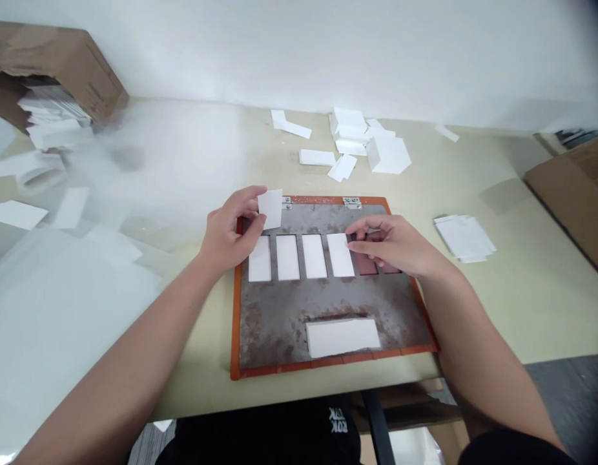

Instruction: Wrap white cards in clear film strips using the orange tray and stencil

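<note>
My left hand (228,226) pinches a small white card (270,209) between thumb and fingers, above the top left of a rusty grey metal plate (279,303) with an orange rim. Several white strips lie side by side in the plate's rectangular slots, and the rightmost strip (340,254) sits under the fingertips of my right hand (391,244). That hand's palm covers part of the dark red slots (367,263) beyond the strip. A wider white piece (342,337) lies near the plate's front edge.
A torn cardboard box (57,64) at back left spills white card pieces. More white pieces (357,135) lie scattered at the back of the beige table (478,323), and a white stack (463,237) sits to the right. Brown cardboard (575,187) stands at right.
</note>
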Tool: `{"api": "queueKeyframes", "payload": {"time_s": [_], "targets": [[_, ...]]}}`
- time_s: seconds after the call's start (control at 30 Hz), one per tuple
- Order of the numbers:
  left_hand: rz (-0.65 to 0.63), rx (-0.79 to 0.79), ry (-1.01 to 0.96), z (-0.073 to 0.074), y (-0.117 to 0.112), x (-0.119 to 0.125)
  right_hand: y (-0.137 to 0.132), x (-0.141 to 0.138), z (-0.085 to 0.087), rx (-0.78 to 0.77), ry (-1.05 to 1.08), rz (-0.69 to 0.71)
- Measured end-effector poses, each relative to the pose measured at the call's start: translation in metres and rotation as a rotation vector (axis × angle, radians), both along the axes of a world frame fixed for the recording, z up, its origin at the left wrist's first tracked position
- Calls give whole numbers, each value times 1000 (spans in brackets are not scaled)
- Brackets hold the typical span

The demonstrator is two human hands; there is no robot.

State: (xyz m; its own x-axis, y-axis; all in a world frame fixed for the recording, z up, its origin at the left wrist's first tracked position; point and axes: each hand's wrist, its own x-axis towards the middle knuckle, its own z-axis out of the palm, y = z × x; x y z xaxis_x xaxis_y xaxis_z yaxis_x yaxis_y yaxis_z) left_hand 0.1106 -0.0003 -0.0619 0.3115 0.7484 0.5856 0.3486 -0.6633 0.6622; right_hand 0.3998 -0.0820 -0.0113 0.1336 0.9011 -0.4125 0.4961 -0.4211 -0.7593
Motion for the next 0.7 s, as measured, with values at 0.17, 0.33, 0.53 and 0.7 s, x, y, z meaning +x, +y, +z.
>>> {"api": "queueKeyframes", "payload": {"time_s": [0.17,0.33,0.53,0.7], "targets": [[8,-7,3,0,0,0,-1,-2,2,-26,-13,7],[11,-1,10,0,0,0,0,-4,3,-40,-28,7],[17,3,21,2,-1,1,-1,-1,-2,61,-27,87],[15,40,21,1,1,1,-4,1,-7,152,-65,207]]}}
